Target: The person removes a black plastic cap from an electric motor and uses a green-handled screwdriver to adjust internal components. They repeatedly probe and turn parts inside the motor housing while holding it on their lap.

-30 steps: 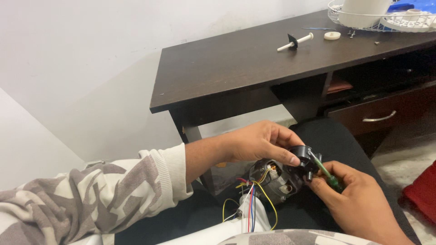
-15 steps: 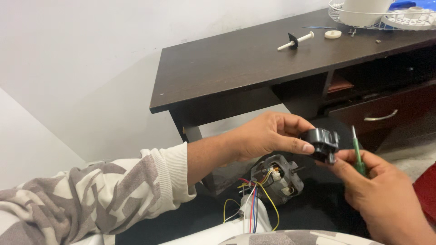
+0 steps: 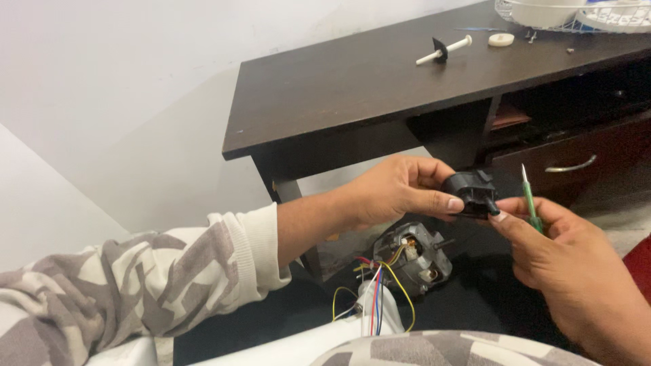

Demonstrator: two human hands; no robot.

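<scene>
My left hand (image 3: 390, 191) pinches a small black plastic part (image 3: 470, 192) between thumb and fingers, lifted above the lap. My right hand (image 3: 566, 254) holds a green screwdriver (image 3: 529, 201) upright in its fingers, and its index fingertip touches the black part's lower right edge. Below both hands lies a grey electric motor (image 3: 411, 256) with exposed copper winding. Coloured wires (image 3: 376, 293) run from it down to a white housing (image 3: 369, 308).
A dark wooden table (image 3: 352, 88) stands behind, with a drawer and metal handle (image 3: 571, 165) at right. On its top lie a white shaft with a black collar (image 3: 443, 51), a white ring (image 3: 501, 39), small screws and a white wire grille (image 3: 576, 15).
Both hands lifted the black part up and off the motor and carried it to the right. The motor now lies uncovered below them.
</scene>
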